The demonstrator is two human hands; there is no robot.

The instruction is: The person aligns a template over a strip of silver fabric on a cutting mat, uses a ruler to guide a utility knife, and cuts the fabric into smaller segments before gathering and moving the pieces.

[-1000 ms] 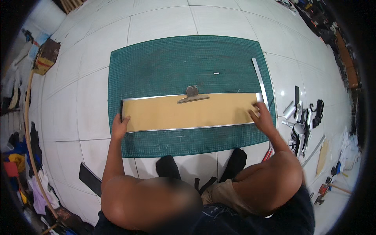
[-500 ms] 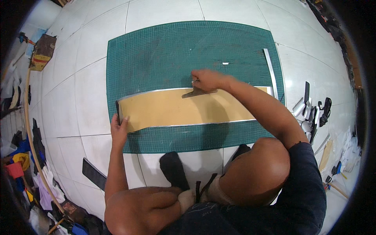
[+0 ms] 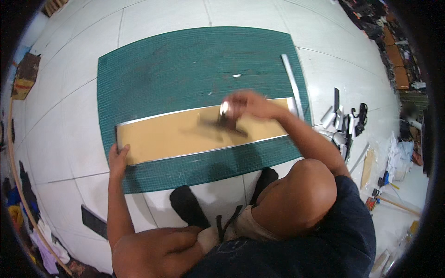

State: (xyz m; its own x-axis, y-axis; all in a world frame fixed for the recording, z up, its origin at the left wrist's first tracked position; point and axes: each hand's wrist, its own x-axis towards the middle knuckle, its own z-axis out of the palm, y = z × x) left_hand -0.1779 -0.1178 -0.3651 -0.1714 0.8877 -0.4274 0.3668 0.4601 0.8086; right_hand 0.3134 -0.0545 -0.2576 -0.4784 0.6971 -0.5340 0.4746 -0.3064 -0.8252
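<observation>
On inspection, the board (image 3: 162,136) lies aslant across the lower half of the mat (image 3: 185,74), its left end close to the mat's left edge and its right end towards the right edge. My left hand (image 3: 118,160) grips the board at its lower left corner, thumb on the tan face; the hold of the other fingers I cannot fully tell. My right hand (image 3: 248,105) is over the middle of the board, fingers closed round a blurred metal piece that I take for a clip (image 3: 228,122); it appears clear of the board's upper edge, though contact with the face cannot be confirmed. Found complete, in my judgement: silver edging (image 3: 157,116) along both long sides and a dark band (image 3: 116,134) at the left end. Found outstanding: the clip is in hand and not set down, and the strip (image 3: 292,83), lying along the mat's right edge with its lower end by the board's right end, is held by neither hand. A white scrap (image 3: 237,75) lies on the mat's upper half. On the floor (image 3: 55,125), a pile (image 3: 340,138) of offcuts sits off the right edge and a black piece (image 3: 94,222) off the lower left corner
</observation>
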